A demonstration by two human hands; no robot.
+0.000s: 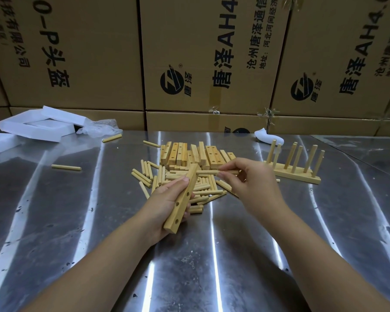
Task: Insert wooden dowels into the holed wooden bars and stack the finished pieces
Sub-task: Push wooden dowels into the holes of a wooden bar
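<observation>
Presently, my left hand (164, 204) grips the holed bar (183, 199) mid-length above the dowel pile (144, 176). My right hand (248, 181) pinches a dowel (208, 172) by its end, tip against the bar's upper end. Both judged light, rigid and smooth.

The steel table (54, 210) lies open nearside; dowel pile (144, 177), bar stack (178, 154) and finished rack (297, 175) block the far middle.

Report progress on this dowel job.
Done: a pale wooden piece with upright dowels stands at right. In hand: the left hand grips a holed wooden bar; the right hand pinches a round wooden dowel. Left: the heap of empty bars and loose dowels.
</observation>
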